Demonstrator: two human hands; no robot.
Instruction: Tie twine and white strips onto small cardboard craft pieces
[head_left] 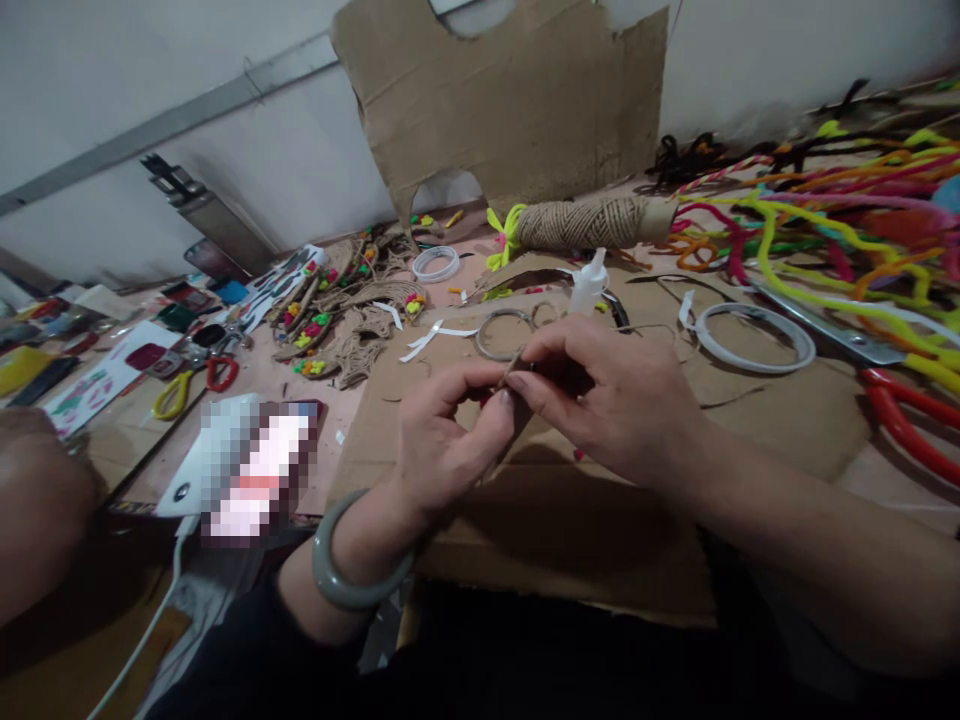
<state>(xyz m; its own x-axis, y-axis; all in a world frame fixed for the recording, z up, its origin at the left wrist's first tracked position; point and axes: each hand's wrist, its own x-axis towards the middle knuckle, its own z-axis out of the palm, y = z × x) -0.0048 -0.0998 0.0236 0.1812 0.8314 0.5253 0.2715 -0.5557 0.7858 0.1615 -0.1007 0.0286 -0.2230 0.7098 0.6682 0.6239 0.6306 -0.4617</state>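
Observation:
Over the cardboard sheet (pixel 420 430), my left hand (pixel 454 430) and my right hand (pixel 619 385) meet fingertip to fingertip. Both are closed in a pinch on a thin brown piece of twine (pixel 513 368), mostly covered by the fingers. A little red shows behind the left fingers, but I cannot make out what it is. Just beyond the hands lie a clear ring (pixel 504 334) and a white squeeze bottle (pixel 589 284) with a nozzle. Farther back rests a roll of jute twine (pixel 585 224) with a yellow pipe-cleaner flower (pixel 507 238) at its end.
Several twine pieces with coloured bits (pixel 315 325) lie to the left, near yellow-and-red-handled scissors (pixel 191 385) and a phone (pixel 262 475). Another person's hand (pixel 45 510) is at the left edge. To the right are a white ring (pixel 754 338), red-handled scissors (pixel 911 425) and pipe cleaners (pixel 840 220).

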